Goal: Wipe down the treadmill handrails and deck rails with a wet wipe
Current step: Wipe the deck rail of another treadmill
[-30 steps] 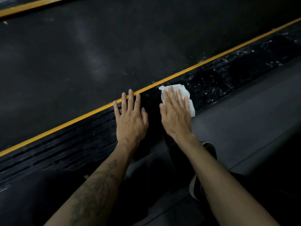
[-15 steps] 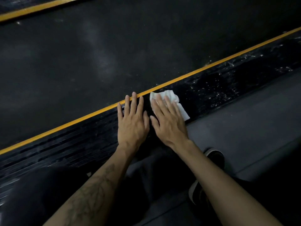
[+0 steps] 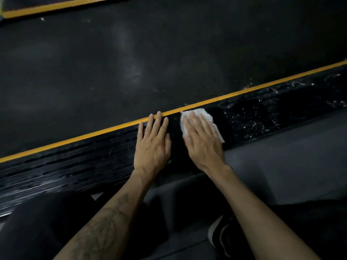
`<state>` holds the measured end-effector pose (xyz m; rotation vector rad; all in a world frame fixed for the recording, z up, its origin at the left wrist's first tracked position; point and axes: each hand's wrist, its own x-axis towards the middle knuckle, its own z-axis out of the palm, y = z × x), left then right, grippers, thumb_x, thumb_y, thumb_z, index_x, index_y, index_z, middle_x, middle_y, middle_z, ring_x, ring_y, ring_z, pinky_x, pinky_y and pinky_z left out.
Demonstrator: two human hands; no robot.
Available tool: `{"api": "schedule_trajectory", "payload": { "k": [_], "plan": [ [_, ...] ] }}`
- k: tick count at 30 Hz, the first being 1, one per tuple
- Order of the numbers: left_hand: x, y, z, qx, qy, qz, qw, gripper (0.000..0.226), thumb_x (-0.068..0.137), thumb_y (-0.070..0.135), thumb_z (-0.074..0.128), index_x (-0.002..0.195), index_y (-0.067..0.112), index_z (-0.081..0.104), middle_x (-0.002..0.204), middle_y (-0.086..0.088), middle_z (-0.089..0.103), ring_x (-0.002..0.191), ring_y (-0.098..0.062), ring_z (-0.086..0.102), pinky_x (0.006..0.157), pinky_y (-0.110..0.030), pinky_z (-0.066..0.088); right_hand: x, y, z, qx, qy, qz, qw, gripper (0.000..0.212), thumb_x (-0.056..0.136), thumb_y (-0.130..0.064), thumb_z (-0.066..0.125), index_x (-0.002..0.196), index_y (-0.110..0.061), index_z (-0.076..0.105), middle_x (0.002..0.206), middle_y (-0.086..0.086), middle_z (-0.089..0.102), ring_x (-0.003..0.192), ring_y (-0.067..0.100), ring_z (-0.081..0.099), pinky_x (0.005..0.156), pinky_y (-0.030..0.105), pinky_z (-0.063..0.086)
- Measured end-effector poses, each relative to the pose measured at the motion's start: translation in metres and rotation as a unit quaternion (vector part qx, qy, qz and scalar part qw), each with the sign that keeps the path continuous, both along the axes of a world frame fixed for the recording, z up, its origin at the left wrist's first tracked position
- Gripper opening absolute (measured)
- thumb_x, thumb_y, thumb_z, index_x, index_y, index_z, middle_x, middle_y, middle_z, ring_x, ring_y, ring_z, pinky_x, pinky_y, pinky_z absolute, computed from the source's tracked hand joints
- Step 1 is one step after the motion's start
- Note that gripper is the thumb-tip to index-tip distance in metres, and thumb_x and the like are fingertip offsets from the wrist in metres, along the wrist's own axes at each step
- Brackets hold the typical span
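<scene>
The scene is dim and low in contrast, with grain over the dark treadmill belt (image 3: 112, 72). The brightest things are the white wet wipe (image 3: 199, 117) under the right hand (image 3: 202, 145) and the yellow stripe (image 3: 93, 133) past the fingertips. Wet specks glint on the black deck rail (image 3: 262, 117) to the right of the wipe. A faint pale sheen smears the belt beyond the hands. The straight stripe bows slightly toward the frame edges, and the near corners sink into soft, near-black shadow.
</scene>
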<state>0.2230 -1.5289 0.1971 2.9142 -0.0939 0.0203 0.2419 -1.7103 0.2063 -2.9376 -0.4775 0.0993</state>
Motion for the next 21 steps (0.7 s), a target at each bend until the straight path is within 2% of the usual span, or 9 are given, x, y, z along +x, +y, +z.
{"api": "schedule_trajectory", "payload": {
  "k": [2,4,8,10,11,14,16,21],
  "plan": [
    [0.001,-0.001,0.001,-0.005,0.001,0.008,1.0,0.054,0.11,0.032,0.032,0.161,0.017,0.031,0.171,-0.004,0.015,0.159,-0.023,0.006,0.129,-0.05,0.01,0.004,0.001,0.001,0.012,0.006,-0.08,0.997,0.065,0.107,-0.042,0.009,0.163,-0.013,0.017,0.172,0.005,0.007,0.159,0.021,0.002,0.129,0.044,0.008],
    [0.001,-0.003,0.0,-0.006,0.003,0.016,1.0,0.053,0.109,0.029,0.033,0.161,0.016,0.032,0.171,-0.004,0.016,0.159,-0.023,0.006,0.129,-0.051,0.01,0.001,0.019,0.001,0.03,0.009,-0.109,0.994,0.063,0.108,-0.042,0.014,0.163,-0.011,0.014,0.172,0.007,0.006,0.159,0.023,0.001,0.129,0.045,0.007],
    [0.0,-0.007,0.0,-0.011,0.004,0.027,1.0,0.054,0.107,0.024,0.035,0.161,0.017,0.032,0.171,-0.004,0.015,0.159,-0.023,0.005,0.129,-0.049,0.007,-0.003,0.019,0.002,0.019,0.012,0.06,0.998,0.061,0.107,-0.037,0.017,0.163,-0.014,0.021,0.171,0.005,0.011,0.159,0.023,0.006,0.129,0.044,0.011],
    [0.0,-0.009,0.0,-0.017,0.004,0.038,0.999,0.055,0.106,0.022,0.034,0.16,0.016,0.033,0.171,-0.003,0.016,0.159,-0.023,0.005,0.129,-0.048,0.005,0.006,0.0,0.002,-0.011,0.01,0.106,0.994,0.059,0.108,-0.037,0.014,0.164,-0.018,0.019,0.172,0.003,0.009,0.159,0.02,0.004,0.128,0.044,0.011],
    [0.001,-0.011,0.001,-0.02,0.006,0.045,0.999,0.055,0.105,0.023,0.031,0.16,0.016,0.034,0.171,-0.003,0.015,0.159,-0.023,0.005,0.129,-0.048,0.004,0.01,-0.008,0.002,-0.015,0.008,0.094,0.995,0.058,0.108,-0.037,0.013,0.164,-0.019,0.02,0.172,0.002,0.009,0.159,0.019,0.004,0.128,0.044,0.011],
    [-0.001,-0.024,0.003,-0.021,0.007,0.088,0.996,0.058,0.104,0.028,0.023,0.16,0.017,0.034,0.171,-0.002,0.014,0.159,-0.022,0.004,0.129,-0.049,0.005,0.012,-0.011,0.005,0.007,0.012,-0.027,1.0,0.06,0.108,-0.037,0.011,0.164,-0.017,0.021,0.172,0.005,0.009,0.159,0.022,0.004,0.128,0.045,0.009],
    [-0.001,-0.031,0.002,-0.016,0.003,0.105,0.994,0.058,0.105,0.034,0.019,0.159,0.019,0.034,0.171,-0.001,0.014,0.159,-0.021,0.004,0.129,-0.049,0.005,0.006,0.003,0.004,0.002,0.014,-0.045,0.999,0.059,0.109,-0.036,0.013,0.164,-0.016,0.014,0.172,0.006,0.004,0.159,0.024,0.001,0.128,0.047,0.007],
    [-0.005,-0.029,0.0,-0.009,-0.006,0.093,0.996,0.058,0.107,0.039,0.02,0.161,0.021,0.031,0.171,0.0,0.015,0.159,-0.021,0.004,0.129,-0.05,0.009,0.013,-0.003,0.005,-0.07,0.027,0.167,0.983,0.062,0.106,-0.036,0.002,0.165,-0.021,0.003,0.172,0.002,-0.006,0.159,0.023,-0.006,0.128,0.044,0.003]
  ]
}}
